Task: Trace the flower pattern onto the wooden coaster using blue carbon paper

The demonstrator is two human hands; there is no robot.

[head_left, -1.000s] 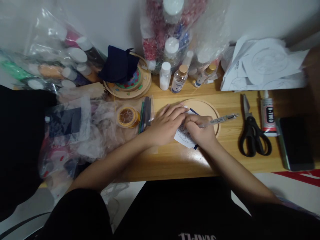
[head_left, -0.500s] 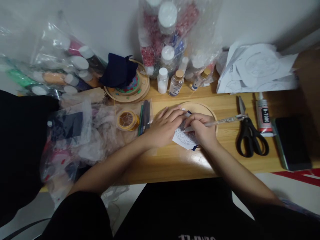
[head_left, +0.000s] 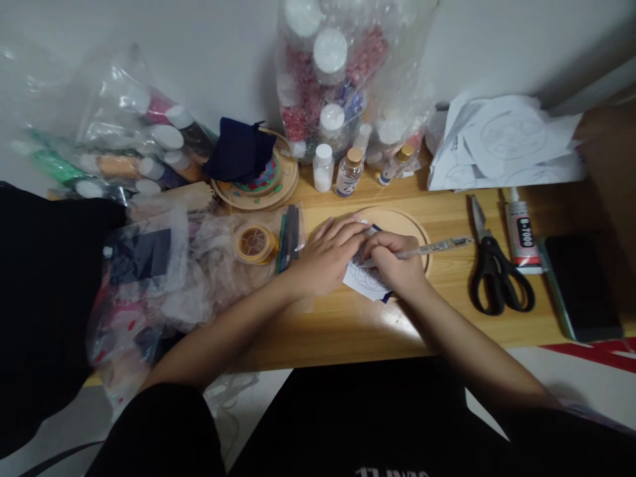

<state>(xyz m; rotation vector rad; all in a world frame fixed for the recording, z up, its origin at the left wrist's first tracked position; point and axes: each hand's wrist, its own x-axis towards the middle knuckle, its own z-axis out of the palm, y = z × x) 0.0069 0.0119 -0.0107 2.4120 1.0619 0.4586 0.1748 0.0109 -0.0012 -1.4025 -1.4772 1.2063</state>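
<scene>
A white paper (head_left: 365,281) printed with a line pattern lies over dark blue fabric (head_left: 387,297), which peeks out at its edges. Both rest on a round wooden board (head_left: 405,218). My left hand (head_left: 332,255) presses flat on the paper's left side, its fingers stretched out. A pen (head_left: 440,246) with a clear barrel sits in the grip of my right hand (head_left: 400,265), its tip down at the printed pattern. The fingers of my right hand hide part of the drawing.
Black-handled scissors (head_left: 497,275), a glue tube (head_left: 523,235) and a phone (head_left: 579,285) lie to the right. Small bottles (head_left: 349,173) and a bag of jars (head_left: 330,59) stand behind. Left are a yellow thread spool (head_left: 256,243), pens (head_left: 289,235) and plastic bags (head_left: 199,278). Papers (head_left: 507,142) are stacked at back right.
My right hand and the pen have shifted slightly to the left over the paper, and the pen's back end now sits a little lower. My left hand stays in place.
</scene>
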